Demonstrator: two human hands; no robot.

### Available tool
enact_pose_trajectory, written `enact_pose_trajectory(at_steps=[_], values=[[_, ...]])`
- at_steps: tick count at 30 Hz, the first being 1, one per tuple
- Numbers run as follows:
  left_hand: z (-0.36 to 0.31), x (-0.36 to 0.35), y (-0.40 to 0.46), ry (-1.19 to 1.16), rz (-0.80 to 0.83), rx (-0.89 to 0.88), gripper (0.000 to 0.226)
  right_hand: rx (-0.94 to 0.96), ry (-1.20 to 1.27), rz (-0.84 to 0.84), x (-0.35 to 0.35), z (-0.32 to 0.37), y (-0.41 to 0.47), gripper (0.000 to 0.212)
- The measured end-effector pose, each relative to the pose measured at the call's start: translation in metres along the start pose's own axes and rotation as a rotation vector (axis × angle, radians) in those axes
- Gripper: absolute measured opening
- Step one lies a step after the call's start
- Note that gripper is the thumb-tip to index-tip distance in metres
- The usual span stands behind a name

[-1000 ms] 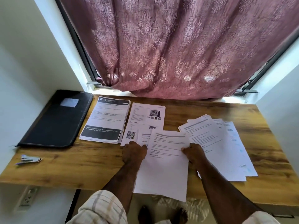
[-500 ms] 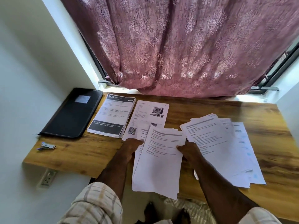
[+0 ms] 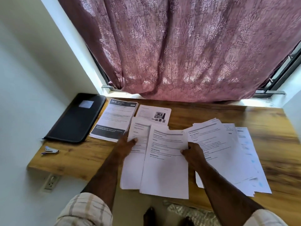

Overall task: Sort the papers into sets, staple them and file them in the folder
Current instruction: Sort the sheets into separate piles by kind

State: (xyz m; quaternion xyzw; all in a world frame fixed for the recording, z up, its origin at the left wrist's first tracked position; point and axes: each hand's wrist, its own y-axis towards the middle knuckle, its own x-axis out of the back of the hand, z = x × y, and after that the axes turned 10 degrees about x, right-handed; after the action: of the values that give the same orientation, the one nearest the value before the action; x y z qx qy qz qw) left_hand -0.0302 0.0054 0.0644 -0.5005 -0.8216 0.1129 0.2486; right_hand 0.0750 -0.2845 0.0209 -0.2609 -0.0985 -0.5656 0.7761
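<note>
On the table, a fanned paper pile lies right. The right hand pinches a sheet near centre; the left hand pinches another sheet beside it. The closed folder lies far left.

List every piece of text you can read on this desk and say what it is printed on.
"3675": white, in the dark header of the banded sheet beside the black folder.
Everything else is too blurred or small: that sheet's other print, the photo sheet, the held pages, the right-hand pile.
</note>
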Motion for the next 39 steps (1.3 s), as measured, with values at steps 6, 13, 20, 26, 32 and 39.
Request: enact_pose_trajectory(at_steps=[6, 13, 20, 26, 32, 39], values=[[-0.05, 0.066, 0.019, -0.17, 0.041, -0.072, 0.029, -0.031, -0.003, -0.08, -0.01, 0.006, 0.006, 0.049], [-0.044, 0.073, 0.04, -0.262, 0.137, -0.024, 0.038, -0.054, 0.002, -0.149, -0.013, 0.016, 0.012, 0.044], [-0.007, 0.017, 0.048, -0.146, 0.138, 0.038, 0.038, -0.046, 0.217, 0.02, -0.024, 0.016, 0.015, 0.027], [0.022, -0.002, 0.042, -0.21, 0.105, 0.076, 0.03, -0.162, 0.444, 0.054, -0.031, 0.005, 0.006, 0.024], [0.013, -0.009, 0.037, -0.356, 0.165, 0.202, 0.035, -0.012, 0.867, 0.204, -0.022, 0.039, -0.012, 0.036], [-0.06, -0.019, 0.031, -0.475, 0.271, 0.026, 0.038, 0.244, 0.692, 0.03, 0.0, 0.101, 0.003, 0.031]])
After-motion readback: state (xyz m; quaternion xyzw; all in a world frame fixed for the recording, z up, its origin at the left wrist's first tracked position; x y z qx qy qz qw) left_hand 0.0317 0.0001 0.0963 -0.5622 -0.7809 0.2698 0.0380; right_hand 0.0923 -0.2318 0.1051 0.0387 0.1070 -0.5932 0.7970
